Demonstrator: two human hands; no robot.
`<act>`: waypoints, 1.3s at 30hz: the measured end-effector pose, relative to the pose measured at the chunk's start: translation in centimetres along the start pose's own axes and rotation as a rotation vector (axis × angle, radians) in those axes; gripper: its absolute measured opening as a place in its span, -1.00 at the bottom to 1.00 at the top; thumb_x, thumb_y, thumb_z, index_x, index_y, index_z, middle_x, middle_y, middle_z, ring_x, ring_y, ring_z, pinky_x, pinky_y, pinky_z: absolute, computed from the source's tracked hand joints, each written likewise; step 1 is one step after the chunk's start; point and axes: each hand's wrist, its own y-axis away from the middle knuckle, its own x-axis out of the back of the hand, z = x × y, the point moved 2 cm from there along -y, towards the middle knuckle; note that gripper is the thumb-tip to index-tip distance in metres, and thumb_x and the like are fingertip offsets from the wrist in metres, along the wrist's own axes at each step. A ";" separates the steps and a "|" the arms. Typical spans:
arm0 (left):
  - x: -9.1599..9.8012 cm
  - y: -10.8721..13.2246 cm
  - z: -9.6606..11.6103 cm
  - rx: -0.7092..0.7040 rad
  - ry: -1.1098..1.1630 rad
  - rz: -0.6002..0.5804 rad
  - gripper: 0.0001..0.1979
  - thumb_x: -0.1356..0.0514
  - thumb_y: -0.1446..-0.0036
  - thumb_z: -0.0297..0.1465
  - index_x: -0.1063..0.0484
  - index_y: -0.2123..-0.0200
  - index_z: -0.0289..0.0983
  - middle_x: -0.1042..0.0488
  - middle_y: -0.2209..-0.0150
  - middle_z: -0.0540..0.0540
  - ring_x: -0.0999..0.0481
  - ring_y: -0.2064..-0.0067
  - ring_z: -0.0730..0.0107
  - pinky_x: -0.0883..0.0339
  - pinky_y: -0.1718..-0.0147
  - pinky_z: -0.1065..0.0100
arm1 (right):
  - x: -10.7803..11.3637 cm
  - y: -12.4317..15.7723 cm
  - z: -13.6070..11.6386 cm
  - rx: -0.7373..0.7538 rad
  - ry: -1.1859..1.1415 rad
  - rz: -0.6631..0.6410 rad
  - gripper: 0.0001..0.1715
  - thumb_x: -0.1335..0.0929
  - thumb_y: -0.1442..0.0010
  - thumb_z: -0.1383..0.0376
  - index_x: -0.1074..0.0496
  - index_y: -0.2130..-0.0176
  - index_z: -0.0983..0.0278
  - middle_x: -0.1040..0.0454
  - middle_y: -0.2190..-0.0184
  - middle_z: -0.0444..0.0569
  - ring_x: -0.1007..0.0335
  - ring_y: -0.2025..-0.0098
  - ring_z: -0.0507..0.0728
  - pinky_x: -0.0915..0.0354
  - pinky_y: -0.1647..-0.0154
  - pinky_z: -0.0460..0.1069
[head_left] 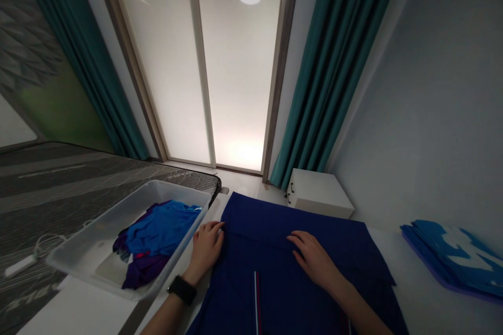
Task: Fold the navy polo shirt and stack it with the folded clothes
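Note:
A navy blue garment [275, 251] lies spread flat in front of me, with a thin white and red stripe running down its near part. At its left edge, my left hand [207, 247] has its fingertips and thumb drawn together on the fabric; a dark watch sits on that wrist. My right hand [312, 257] rests on top of the garment, right of its middle, with the fingers apart and nothing in them. The garment's near end runs out of view at the bottom.
On the left stands a clear plastic bin [118, 207] holding crumpled blue and purple clothes [161, 230], beside a dark mattress [23, 188]. Folded blue clothes [451, 256] lie at the right on the white table [408, 303]. A white cabinet [320, 191] stands beyond.

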 end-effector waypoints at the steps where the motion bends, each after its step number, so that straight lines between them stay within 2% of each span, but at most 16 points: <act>1: 0.0 -0.2 -0.1 0.010 0.021 -0.003 -0.64 0.00 -0.26 -0.38 -0.47 -0.03 -0.16 -0.47 -0.01 -0.15 -0.35 -0.08 0.10 -0.21 -0.03 0.04 | 0.3 0.4 0.5 -0.014 0.003 -0.005 -0.55 -0.28 -0.19 0.44 -0.37 -0.07 0.21 -0.40 -0.05 0.07 -0.33 -0.10 0.20 -0.29 -0.14 0.15; 4: 0.1 -0.6 -0.4 0.023 0.092 0.005 -0.64 0.01 -0.23 -0.36 -0.49 0.02 -0.18 -0.50 0.03 -0.15 -0.39 -0.05 0.07 -0.26 0.00 0.00 | 1.2 1.5 1.8 -0.049 0.009 -0.031 -0.60 -0.28 -0.21 0.40 -0.39 -0.04 0.21 -0.42 -0.04 0.07 -0.35 -0.09 0.21 -0.29 -0.13 0.15; 11: 0.7 -0.4 -0.4 -0.069 0.314 0.100 -0.60 0.05 -0.22 -0.32 -0.52 0.07 -0.29 -0.50 0.11 -0.19 -0.49 0.06 0.16 -0.37 0.03 0.15 | 2.7 2.8 2.9 -0.073 0.014 -0.056 -0.69 -0.27 -0.23 0.35 -0.43 0.03 0.22 -0.46 0.02 0.06 -0.37 -0.06 0.22 -0.28 -0.13 0.16; 15: 0.8 0.0 -0.6 -0.067 0.294 0.102 -0.59 0.07 -0.22 -0.30 -0.53 0.09 -0.27 -0.51 0.12 -0.18 -0.52 0.09 0.16 -0.39 0.05 0.16 | 3.0 3.9 4.1 -0.150 -0.004 -0.069 -0.69 -0.21 -0.29 0.28 -0.46 0.07 0.25 -0.46 0.01 0.10 -0.37 -0.06 0.22 -0.28 -0.12 0.15; 21: 1.0 0.2 -0.4 -0.069 0.096 0.065 -0.64 0.02 -0.21 -0.32 -0.52 0.07 -0.23 -0.51 0.11 -0.16 -0.47 0.03 0.13 -0.35 0.08 0.13 | 2.9 5.1 5.8 -0.230 -0.022 -0.035 -0.60 -0.15 -0.33 0.25 -0.44 -0.02 0.25 -0.44 -0.05 0.11 -0.34 -0.11 0.21 -0.24 -0.17 0.16; 25: 0.8 0.3 -0.3 -0.053 0.006 0.045 -0.63 -0.02 -0.21 -0.34 -0.46 -0.03 -0.16 -0.49 0.02 -0.15 -0.40 -0.04 0.07 -0.31 0.06 0.07 | 2.5 4.5 4.7 -0.210 -0.014 -0.012 -0.60 -0.17 -0.33 0.26 -0.40 -0.08 0.23 -0.42 -0.06 0.11 -0.32 -0.12 0.22 -0.24 -0.16 0.17; 28: 0.4 0.3 -0.5 -0.033 -0.017 0.031 -0.62 -0.02 -0.23 -0.35 -0.43 -0.07 -0.12 -0.45 -0.06 -0.13 -0.35 -0.10 0.04 -0.28 0.03 0.01 | 2.2 3.4 2.7 -0.120 -0.009 -0.018 -0.64 -0.23 -0.30 0.30 -0.39 -0.06 0.20 -0.43 -0.01 0.08 -0.34 -0.07 0.21 -0.27 -0.11 0.15; 33: 0.1 0.2 -0.9 -0.070 -0.003 0.042 -0.62 0.02 -0.23 -0.38 -0.46 -0.04 -0.17 -0.47 -0.05 -0.14 -0.38 -0.08 0.07 -0.29 0.03 0.03 | 2.3 1.1 -0.1 0.020 0.081 -0.017 -0.76 -0.29 -0.24 0.40 -0.41 0.10 0.18 -0.44 0.15 0.00 -0.38 0.09 0.19 -0.30 0.03 0.10; 39: 0.1 0.0 -1.2 -0.085 0.086 0.082 -0.61 0.04 -0.23 -0.35 -0.49 0.01 -0.24 -0.49 -0.01 -0.18 -0.44 -0.05 0.09 -0.36 0.04 0.05 | 2.4 -0.3 -0.7 0.109 0.223 -0.066 -0.76 -0.25 -0.22 0.53 -0.39 0.29 0.22 -0.44 0.26 -0.04 -0.36 0.20 0.16 -0.27 0.14 0.06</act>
